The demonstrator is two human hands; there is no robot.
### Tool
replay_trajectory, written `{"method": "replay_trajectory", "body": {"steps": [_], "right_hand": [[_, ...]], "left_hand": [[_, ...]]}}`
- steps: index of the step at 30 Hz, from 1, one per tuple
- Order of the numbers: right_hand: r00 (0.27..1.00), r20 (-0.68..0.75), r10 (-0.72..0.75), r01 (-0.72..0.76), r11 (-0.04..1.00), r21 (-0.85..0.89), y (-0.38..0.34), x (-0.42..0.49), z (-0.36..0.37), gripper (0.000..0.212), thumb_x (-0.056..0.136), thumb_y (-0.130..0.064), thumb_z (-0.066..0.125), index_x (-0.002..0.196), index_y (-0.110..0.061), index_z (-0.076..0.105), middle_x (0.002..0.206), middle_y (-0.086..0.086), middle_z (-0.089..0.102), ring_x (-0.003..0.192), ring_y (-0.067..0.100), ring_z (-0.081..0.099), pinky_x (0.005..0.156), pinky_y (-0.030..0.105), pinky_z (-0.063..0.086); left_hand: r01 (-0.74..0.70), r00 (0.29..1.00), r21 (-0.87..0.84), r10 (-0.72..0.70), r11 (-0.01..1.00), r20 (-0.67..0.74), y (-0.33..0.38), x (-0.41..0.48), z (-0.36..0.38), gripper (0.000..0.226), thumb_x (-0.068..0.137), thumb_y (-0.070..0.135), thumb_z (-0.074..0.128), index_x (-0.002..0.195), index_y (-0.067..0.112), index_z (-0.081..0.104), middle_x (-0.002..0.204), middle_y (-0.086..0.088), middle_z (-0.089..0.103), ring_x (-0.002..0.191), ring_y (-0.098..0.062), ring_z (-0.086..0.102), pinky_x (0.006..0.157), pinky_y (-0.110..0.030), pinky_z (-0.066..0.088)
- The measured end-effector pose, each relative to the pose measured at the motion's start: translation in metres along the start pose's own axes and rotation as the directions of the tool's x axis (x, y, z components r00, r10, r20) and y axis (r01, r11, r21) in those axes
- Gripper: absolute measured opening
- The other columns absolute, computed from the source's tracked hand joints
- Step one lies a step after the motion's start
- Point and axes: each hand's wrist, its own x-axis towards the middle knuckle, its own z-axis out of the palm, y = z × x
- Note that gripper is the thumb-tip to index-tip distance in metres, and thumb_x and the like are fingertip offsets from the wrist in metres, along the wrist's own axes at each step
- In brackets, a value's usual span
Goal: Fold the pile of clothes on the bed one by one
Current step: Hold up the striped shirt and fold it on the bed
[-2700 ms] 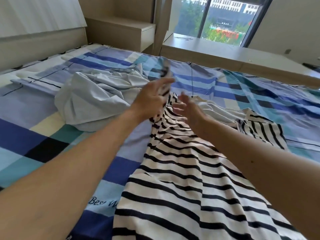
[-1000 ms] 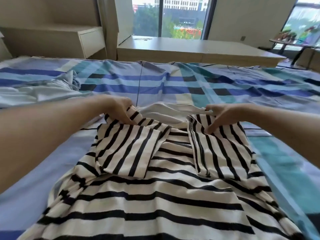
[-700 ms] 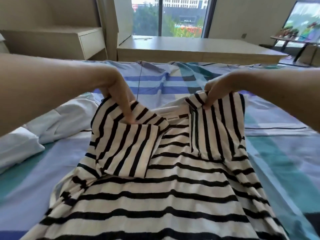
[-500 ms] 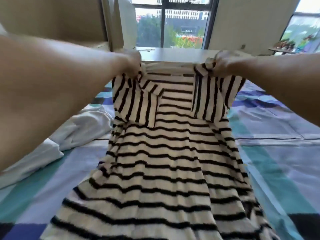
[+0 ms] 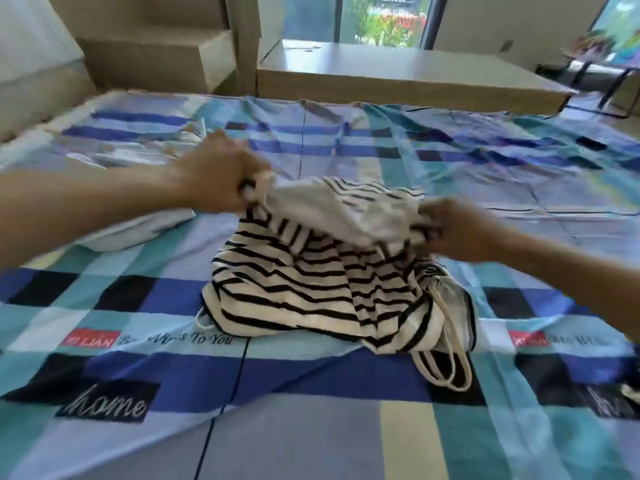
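A black-and-white striped garment [image 5: 311, 289] lies bunched and doubled over on the checked blue bedsheet [image 5: 294, 410] in the middle of the bed. My left hand [image 5: 218, 178] pinches its upper left edge and my right hand [image 5: 457, 226] pinches its upper right edge, holding the top layer a little above the rest, plain inner side up. A thin strap loop [image 5: 446, 365] trails from the garment's lower right. A pale light-blue garment [image 5: 131, 230] lies crumpled at the left, partly hidden behind my left forearm.
A low wooden platform [image 5: 398, 74] runs along the far side of the bed under a window. A wooden bedside unit [image 5: 162, 60] stands at the back left. The bed's headboard [image 5: 31, 98] is at the far left. Open sheet stretches in front of and right of the garment.
Both hands lifted the striped garment by its shoulders with sleeves folded in, then brought the top down and toward me; it now lies doubled over on itself on the sheet.
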Motion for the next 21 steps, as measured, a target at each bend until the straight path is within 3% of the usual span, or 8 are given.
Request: {"method": "replay_trajectory", "body": {"steps": [2, 4, 6, 8, 11, 13, 17, 21], "right_hand": [[0.957, 0.287, 0.048, -0.080, 0.992, 0.102, 0.011, -0.042, 0.039, 0.072, 0.063, -0.054, 0.084, 0.126, -0.036, 0.054, 0.119, -0.008, 0.062, 0.105, 0.014, 0.061, 0.095, 0.039, 0.052], [0.985, 0.155, 0.071, -0.131, 0.898, 0.420, 0.028, -0.065, 0.064, 0.087, 0.057, -0.047, 0.088, 0.134, -0.038, 0.048, 0.126, -0.009, 0.058, 0.111, 0.004, 0.059, 0.098, 0.029, 0.049], [0.945, -0.051, 0.322, -0.212, 0.725, 0.655, 0.043, -0.082, 0.088, 0.067, 0.070, -0.025, 0.085, 0.126, -0.027, 0.049, 0.115, 0.003, 0.061, 0.099, 0.011, 0.060, 0.084, 0.028, 0.050], [0.864, -0.005, 0.503, -0.324, 0.565, 0.758, 0.052, -0.092, 0.105, 0.059, 0.079, -0.013, 0.082, 0.129, -0.007, 0.051, 0.110, 0.017, 0.064, 0.090, 0.021, 0.060, 0.073, 0.030, 0.049], [0.903, 0.127, 0.411, -0.277, 0.329, 0.903, 0.048, -0.099, 0.109, 0.078, 0.052, -0.032, 0.094, 0.117, 0.004, 0.067, 0.105, 0.019, 0.073, 0.088, 0.023, 0.069, 0.070, 0.027, 0.057], [0.938, 0.182, 0.295, -0.237, 0.162, 0.958, 0.028, -0.100, 0.107, 0.060, 0.062, -0.019, 0.089, 0.114, 0.003, 0.069, 0.110, 0.021, 0.072, 0.092, 0.028, 0.071, 0.073, 0.033, 0.060], [0.904, 0.059, 0.424, -0.104, 0.085, 0.991, -0.007, -0.091, 0.118, 0.083, 0.041, -0.041, 0.099, 0.109, -0.002, 0.070, 0.102, 0.019, 0.075, 0.088, 0.030, 0.072, 0.080, 0.042, 0.060], [0.899, 0.067, 0.433, 0.008, -0.170, 0.985, -0.022, -0.094, 0.117, 0.030, 0.093, -0.007, 0.063, 0.122, -0.005, 0.064, 0.108, 0.016, 0.074, 0.089, 0.027, 0.073, 0.074, 0.038, 0.061]], "left_hand": [[0.063, 0.970, -0.217, -0.009, 0.974, 0.242, 0.010, -0.030, 0.012, 0.065, 0.066, 0.064, 0.063, 0.121, 0.030, 0.063, 0.118, 0.005, 0.057, 0.107, -0.018, 0.055, 0.095, -0.037, 0.047], [0.279, 0.932, -0.357, -0.161, 0.891, 0.326, 0.016, -0.073, 0.041, 0.073, 0.066, 0.056, 0.072, 0.132, 0.028, 0.055, 0.127, 0.006, 0.051, 0.117, -0.018, 0.052, 0.100, -0.034, 0.043], [0.545, 0.838, -0.471, -0.433, 0.694, 0.332, 0.016, -0.098, 0.069, 0.048, 0.073, 0.030, 0.076, 0.117, 0.018, 0.061, 0.109, -0.002, 0.064, 0.104, -0.028, 0.061, 0.083, -0.032, 0.047], [0.653, 0.757, -0.533, -0.493, 0.538, 0.430, 0.022, -0.109, 0.084, 0.024, 0.066, 0.025, 0.068, 0.089, 0.018, 0.065, 0.074, 0.004, 0.071, 0.079, -0.024, 0.062, 0.067, -0.028, 0.047], [0.638, 0.754, -0.712, -0.430, 0.293, 0.497, 0.050, -0.112, 0.090, 0.020, 0.075, 0.008, 0.077, 0.088, 0.022, 0.069, 0.072, 0.007, 0.071, 0.076, -0.015, 0.061, 0.063, -0.019, 0.047], [0.577, 0.760, -0.808, -0.445, 0.123, 0.475, 0.068, -0.103, 0.092, 0.023, 0.087, 0.003, 0.073, 0.103, 0.020, 0.069, 0.092, 0.000, 0.074, 0.088, -0.016, 0.066, 0.070, -0.018, 0.052], [0.318, 0.728, -0.903, -0.535, -0.290, 0.429, 0.088, -0.078, 0.098, 0.032, 0.089, 0.007, 0.071, 0.120, 0.006, 0.065, 0.113, -0.014, 0.073, 0.097, -0.020, 0.073, 0.081, -0.032, 0.059], [0.348, 0.648, -0.856, -0.561, -0.384, 0.515, 0.097, -0.065, 0.089, 0.025, 0.089, 0.003, 0.070, 0.113, 0.001, 0.068, 0.114, -0.019, 0.071, 0.090, -0.024, 0.072, 0.075, -0.033, 0.056]]}}
